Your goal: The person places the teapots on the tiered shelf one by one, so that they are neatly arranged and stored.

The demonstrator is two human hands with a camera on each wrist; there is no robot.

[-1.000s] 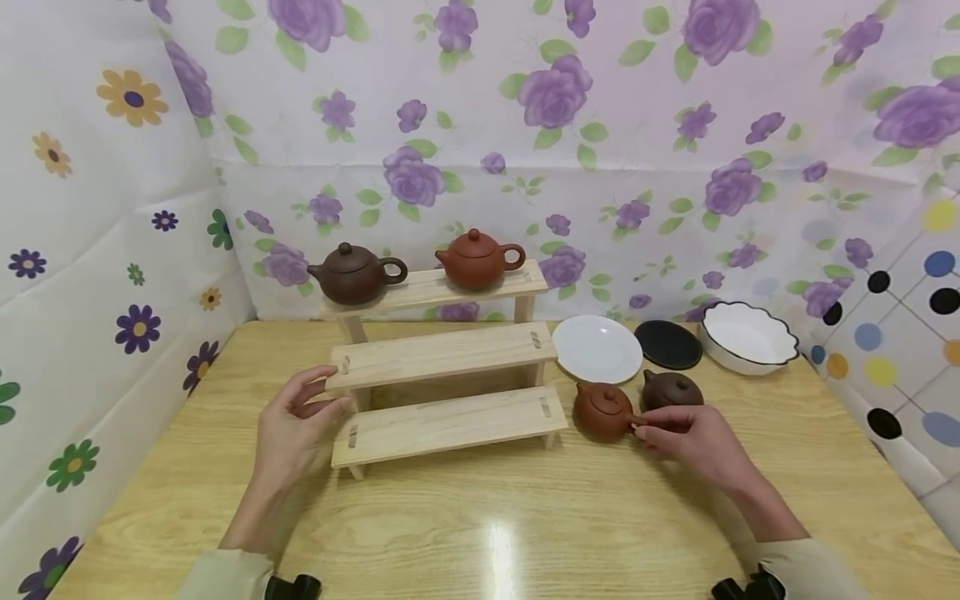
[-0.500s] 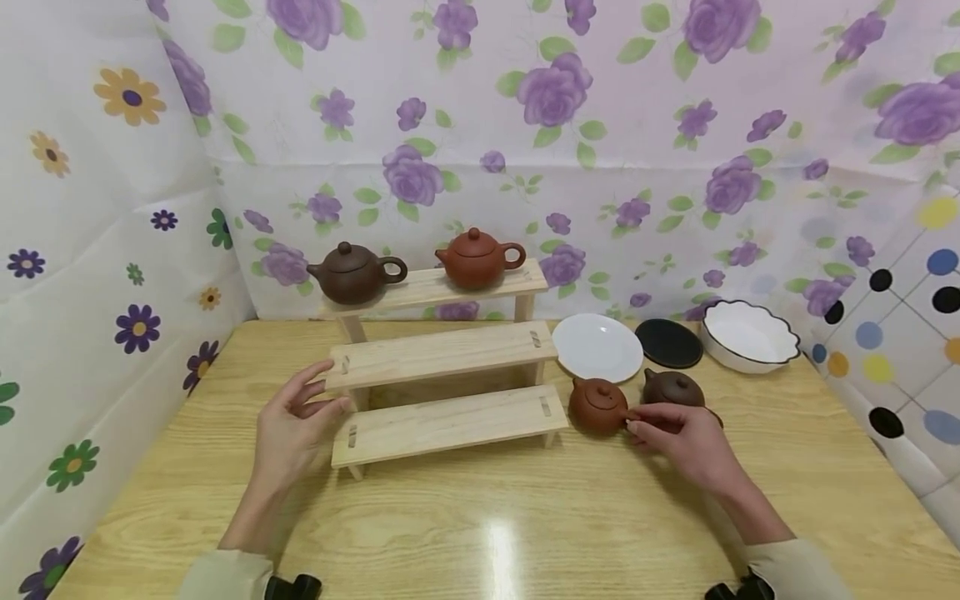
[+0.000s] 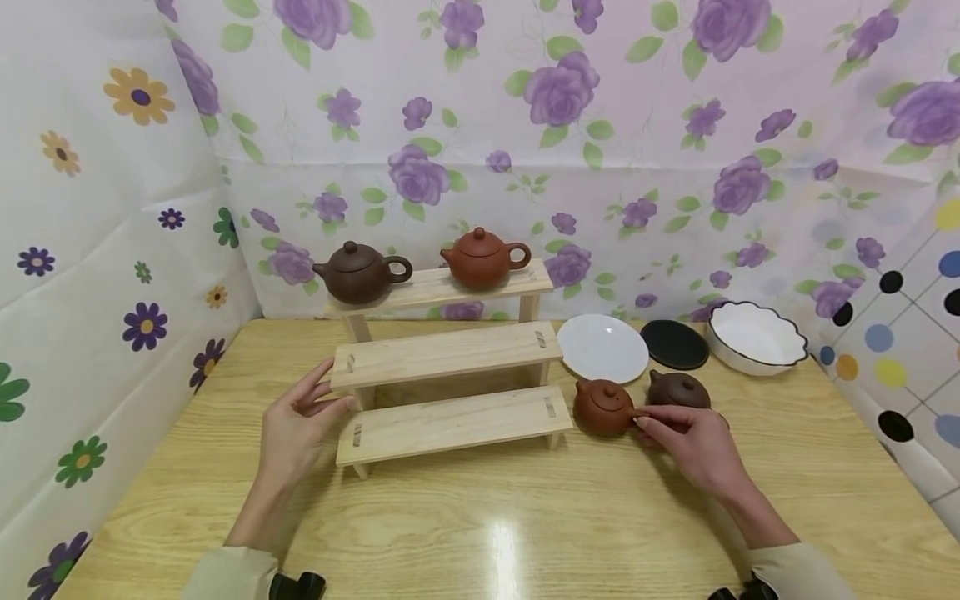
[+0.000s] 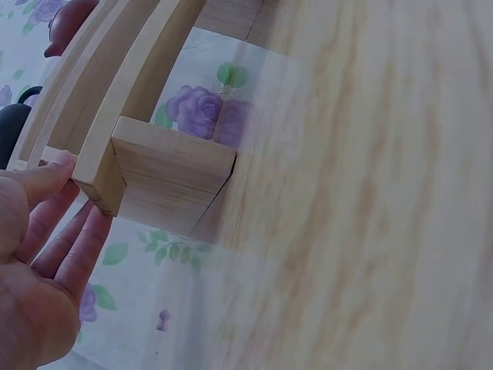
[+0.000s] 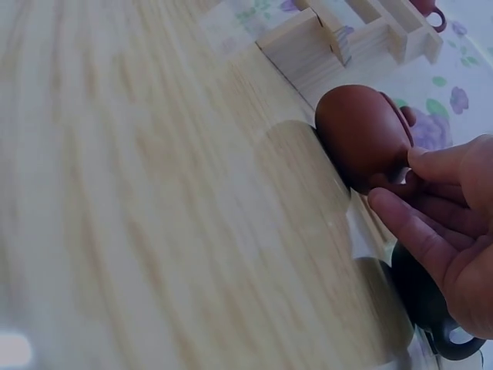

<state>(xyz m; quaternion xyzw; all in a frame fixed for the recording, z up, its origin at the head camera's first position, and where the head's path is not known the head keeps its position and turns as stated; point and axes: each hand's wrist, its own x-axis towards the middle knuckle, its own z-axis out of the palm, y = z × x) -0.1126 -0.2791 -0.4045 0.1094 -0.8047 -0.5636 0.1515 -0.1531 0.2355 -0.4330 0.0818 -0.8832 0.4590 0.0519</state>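
My right hand [image 3: 693, 446] pinches the handle of a reddish-brown clay teapot [image 3: 602, 408] between thumb and fingers. The right wrist view shows this teapot [image 5: 360, 135] side-on, upright at the tabletop. Just behind my right hand is a dark brown teapot [image 3: 678, 389], partly covered by the fingers. My left hand [image 3: 300, 429] holds the left end of a three-step wooden stand [image 3: 450, 354]. In the left wrist view its thumb and fingertips lie on either side of a board end [image 4: 100, 173]. On the top step sit another dark brown teapot [image 3: 357, 275] and another reddish-brown teapot [image 3: 480, 260].
Right of the stand, toward the back of the wooden table [image 3: 420, 525], lie a white plate [image 3: 602, 348], a black round mat [image 3: 675, 344] and a white scalloped bowl [image 3: 756, 337] with a dark rim. Flowered cloth [image 3: 495, 108] hangs behind.
The held reddish-brown teapot and my right hand have shifted slightly left, toward the stand, uncovering a bit more of the dark teapot. My left hand stays at the stand; the head view drifts slightly.
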